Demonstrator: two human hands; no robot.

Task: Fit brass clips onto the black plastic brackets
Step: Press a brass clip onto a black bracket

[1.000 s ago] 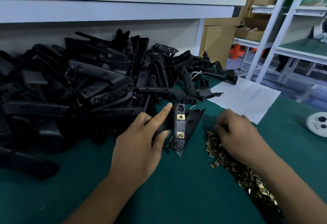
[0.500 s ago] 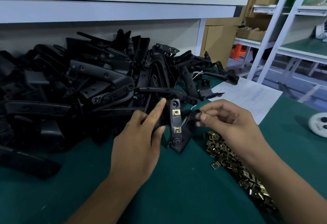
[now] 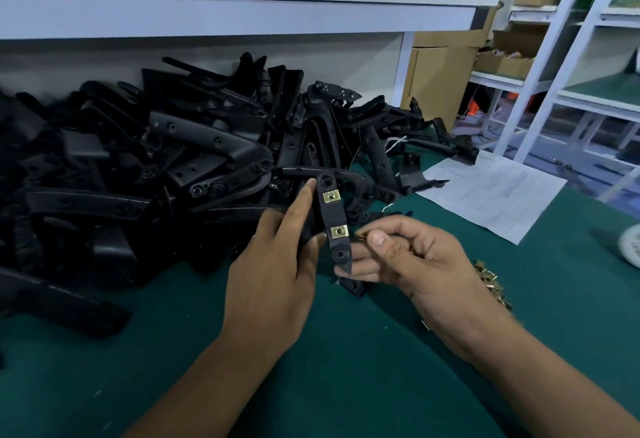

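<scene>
Left hand (image 3: 277, 264) grips black bracket (image 3: 334, 219) bearing two fitted clips; right hand (image 3: 412, 257) just right, pinching loose brass clip (image 3: 361, 237).

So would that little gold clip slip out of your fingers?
Probably easily: the clip is tiny and looks like shiny metal, pinched only by the right hand fingertips. It likely weighs almost nothing and seems stiff, keeping its shape like the two on the bracket.

My one head camera looks forward and down, close over the green bench (image 3: 346, 385), shelving behind.
</scene>
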